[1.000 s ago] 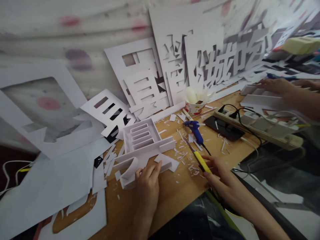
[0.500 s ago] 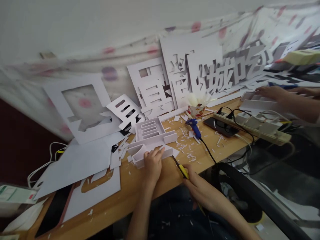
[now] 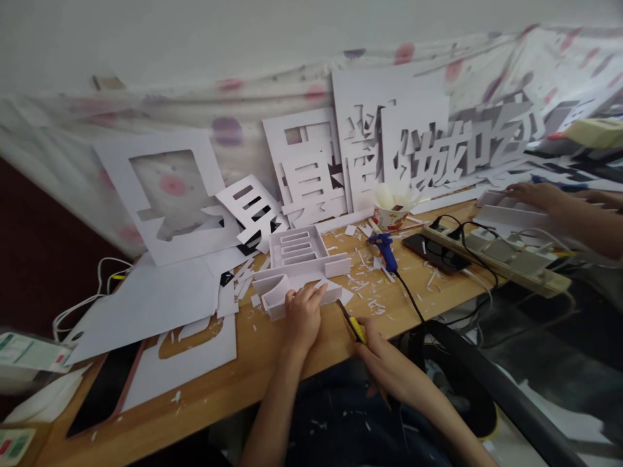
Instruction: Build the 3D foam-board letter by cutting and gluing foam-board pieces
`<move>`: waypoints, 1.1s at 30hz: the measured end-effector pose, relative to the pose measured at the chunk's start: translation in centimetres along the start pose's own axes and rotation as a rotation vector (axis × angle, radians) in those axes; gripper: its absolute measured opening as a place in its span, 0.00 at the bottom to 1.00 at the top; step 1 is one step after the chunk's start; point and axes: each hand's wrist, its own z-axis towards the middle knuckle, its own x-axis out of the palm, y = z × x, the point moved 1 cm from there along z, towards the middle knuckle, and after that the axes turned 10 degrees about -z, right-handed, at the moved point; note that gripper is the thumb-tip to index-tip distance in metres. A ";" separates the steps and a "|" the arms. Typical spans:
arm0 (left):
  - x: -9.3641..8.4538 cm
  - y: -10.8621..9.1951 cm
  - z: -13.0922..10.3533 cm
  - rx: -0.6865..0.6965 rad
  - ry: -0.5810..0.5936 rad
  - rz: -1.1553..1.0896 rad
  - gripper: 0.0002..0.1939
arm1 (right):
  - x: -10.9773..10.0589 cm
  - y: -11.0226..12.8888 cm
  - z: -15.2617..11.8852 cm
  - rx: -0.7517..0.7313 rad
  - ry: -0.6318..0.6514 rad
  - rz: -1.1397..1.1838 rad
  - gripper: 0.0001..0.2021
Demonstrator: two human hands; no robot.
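Note:
A white foam-board character [image 3: 298, 259] with raised side walls and slots lies on the table in front of me. My left hand [image 3: 304, 314] grips its near edge, fingers laid over the lower part and thumb side toward the right. To the right, my right hand [image 3: 382, 353] is wrapped round a yellow utility knife [image 3: 357, 329]. The knife's dark blade points up and left, its tip close to the character's lower right corner. Whether the blade touches the board, I cannot tell.
A blue glue gun [image 3: 383, 250], a black phone [image 3: 435, 253] and a power strip [image 3: 501, 259] lie to the right. White offcuts litter the wooden table [image 3: 272, 383]. Cut-out boards [image 3: 160, 194] lean along the wall. Another person's hand [image 3: 535, 194] rests on a white piece at far right.
The view has shifted slightly, so the scene sits a little differently in the picture. Both hands keep about the same place at the character, the knife still held near its corner.

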 end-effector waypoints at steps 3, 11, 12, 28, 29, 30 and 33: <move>-0.1 -0.1 0.0 -0.011 0.007 -0.005 0.26 | 0.0 0.1 0.2 0.012 0.004 -0.023 0.15; -0.1 -0.1 -0.1 -0.002 0.005 -0.010 0.26 | 0.2 0.3 0.3 0.017 0.013 -0.076 0.16; -0.1 -0.1 -0.1 0.000 0.004 -0.010 0.26 | 0.3 0.4 0.3 0.020 0.009 -0.083 0.16; -0.1 -0.1 -0.1 -0.002 -0.002 -0.044 0.22 | 0.7 0.4 0.4 0.032 -0.010 -0.106 0.15; 0.0 -0.1 -0.1 -0.002 -0.004 -0.045 0.22 | 0.6 0.5 0.3 0.034 -0.012 -0.107 0.15; 0.0 -0.1 -0.1 -0.002 -0.004 -0.047 0.22 | 0.6 0.5 0.3 0.037 -0.012 -0.108 0.15; 0.1 0.0 -0.1 0.000 -0.006 -0.048 0.22 | 0.6 0.6 0.3 0.050 0.000 -0.106 0.14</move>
